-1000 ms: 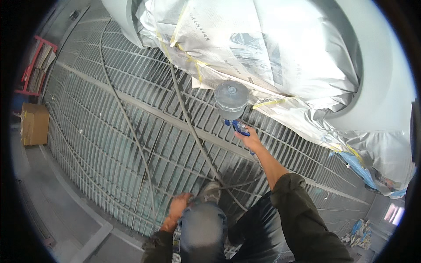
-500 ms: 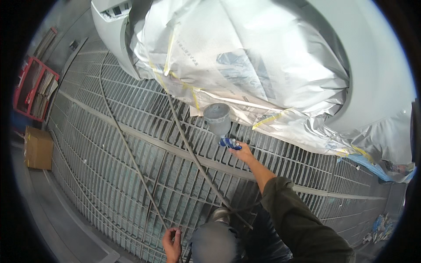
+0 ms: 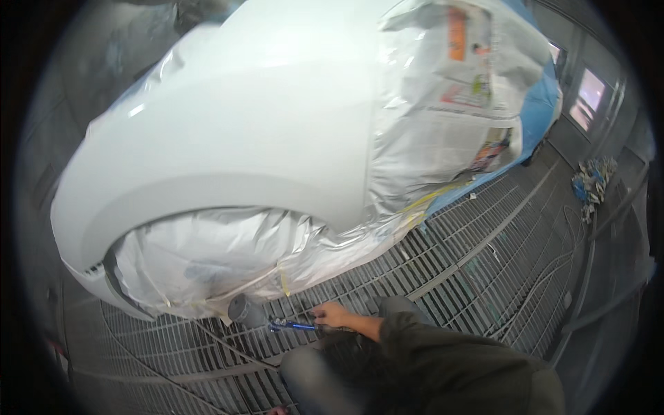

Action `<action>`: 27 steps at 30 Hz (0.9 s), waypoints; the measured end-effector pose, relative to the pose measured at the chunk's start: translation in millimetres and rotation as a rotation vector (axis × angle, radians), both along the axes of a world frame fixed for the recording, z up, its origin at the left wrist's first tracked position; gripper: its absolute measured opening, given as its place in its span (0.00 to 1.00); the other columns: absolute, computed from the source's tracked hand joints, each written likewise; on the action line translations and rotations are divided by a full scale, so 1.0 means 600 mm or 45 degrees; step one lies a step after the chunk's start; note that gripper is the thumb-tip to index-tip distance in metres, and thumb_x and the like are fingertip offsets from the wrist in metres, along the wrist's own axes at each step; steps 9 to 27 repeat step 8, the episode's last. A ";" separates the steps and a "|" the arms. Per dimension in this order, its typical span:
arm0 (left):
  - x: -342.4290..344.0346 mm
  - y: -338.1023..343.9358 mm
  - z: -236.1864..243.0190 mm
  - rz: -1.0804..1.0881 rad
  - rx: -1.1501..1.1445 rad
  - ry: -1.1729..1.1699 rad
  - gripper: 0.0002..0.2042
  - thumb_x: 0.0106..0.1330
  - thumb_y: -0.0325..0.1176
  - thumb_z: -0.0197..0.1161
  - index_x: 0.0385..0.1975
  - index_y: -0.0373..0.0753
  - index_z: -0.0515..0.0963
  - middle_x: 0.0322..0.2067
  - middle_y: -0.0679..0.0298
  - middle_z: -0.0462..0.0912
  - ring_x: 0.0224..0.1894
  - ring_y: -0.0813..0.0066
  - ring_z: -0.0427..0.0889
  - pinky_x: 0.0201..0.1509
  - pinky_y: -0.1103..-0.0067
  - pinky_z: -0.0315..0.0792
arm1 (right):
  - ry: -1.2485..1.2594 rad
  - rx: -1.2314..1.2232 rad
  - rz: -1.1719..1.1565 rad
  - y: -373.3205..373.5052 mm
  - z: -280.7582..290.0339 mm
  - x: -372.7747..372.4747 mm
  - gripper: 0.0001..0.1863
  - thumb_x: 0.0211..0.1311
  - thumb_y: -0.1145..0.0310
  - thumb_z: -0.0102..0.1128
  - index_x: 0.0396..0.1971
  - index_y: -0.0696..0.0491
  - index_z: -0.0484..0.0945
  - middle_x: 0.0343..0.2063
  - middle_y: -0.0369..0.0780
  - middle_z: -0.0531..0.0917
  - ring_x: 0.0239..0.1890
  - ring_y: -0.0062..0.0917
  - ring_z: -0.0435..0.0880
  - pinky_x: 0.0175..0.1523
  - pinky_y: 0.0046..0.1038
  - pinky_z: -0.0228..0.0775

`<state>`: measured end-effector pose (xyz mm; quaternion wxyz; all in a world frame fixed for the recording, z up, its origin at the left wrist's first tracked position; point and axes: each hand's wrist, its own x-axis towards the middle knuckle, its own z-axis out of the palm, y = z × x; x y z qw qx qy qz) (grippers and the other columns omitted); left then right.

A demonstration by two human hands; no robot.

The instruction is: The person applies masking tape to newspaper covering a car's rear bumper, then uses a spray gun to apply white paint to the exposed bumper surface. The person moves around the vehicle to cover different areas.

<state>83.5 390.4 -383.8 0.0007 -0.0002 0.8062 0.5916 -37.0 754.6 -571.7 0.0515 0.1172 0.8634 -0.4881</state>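
Observation:
A blue spray gun [image 3: 294, 325] with a grey cup [image 3: 247, 311] on it is in my right hand [image 3: 332, 315], whose fingers are closed round its near end. Gun and hand are low beside the masked wheel arch of a car. Pale, shiny car fender [image 3: 242, 138] rises beyond them. Silvery masking sheet [image 3: 200, 249] covers the wheel opening. Only a sliver of my left hand [image 3: 278, 411] shows at the lower edge, so its fingers cannot be made out.
Metal floor grating [image 3: 443, 277] spreads under the car, with a hose [image 3: 232, 348] lying across it. Printed sheeting [image 3: 443, 152] and blue film [image 3: 536, 111] cover the car's right part. A heap of crumpled material [image 3: 593, 183] lies by the right wall.
My view has swung up and to the right, bringing in the pale fender and right wall. In the picture, the spray gun and right hand sit lower and further left. My left hand has nearly left view.

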 end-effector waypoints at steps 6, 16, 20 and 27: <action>-0.071 0.069 0.016 -0.216 -0.135 -0.083 0.09 0.72 0.36 0.62 0.43 0.38 0.80 0.35 0.58 0.83 0.36 0.70 0.80 0.45 0.76 0.72 | 0.076 -0.049 -0.428 0.175 0.168 0.255 0.13 0.59 0.62 0.67 0.37 0.56 0.87 0.31 0.42 0.88 0.33 0.23 0.87 0.42 0.27 0.79; -0.087 0.095 0.004 -0.330 -0.227 -0.069 0.10 0.70 0.38 0.64 0.43 0.40 0.80 0.36 0.58 0.83 0.37 0.71 0.80 0.48 0.72 0.73 | 0.109 -0.010 -0.492 0.216 0.192 0.304 0.10 0.62 0.64 0.68 0.37 0.54 0.87 0.26 0.40 0.88 0.29 0.18 0.86 0.38 0.24 0.79; -0.087 0.095 0.004 -0.330 -0.227 -0.069 0.10 0.70 0.38 0.64 0.43 0.40 0.80 0.36 0.58 0.83 0.37 0.71 0.80 0.48 0.72 0.73 | 0.109 -0.010 -0.492 0.216 0.192 0.304 0.10 0.62 0.64 0.68 0.37 0.54 0.87 0.26 0.40 0.88 0.29 0.18 0.86 0.38 0.24 0.79; -0.087 0.095 0.004 -0.330 -0.227 -0.069 0.10 0.70 0.38 0.64 0.43 0.40 0.80 0.36 0.58 0.83 0.37 0.71 0.80 0.48 0.72 0.73 | 0.109 -0.010 -0.492 0.216 0.192 0.304 0.10 0.62 0.64 0.68 0.37 0.54 0.87 0.26 0.40 0.88 0.29 0.18 0.86 0.38 0.24 0.79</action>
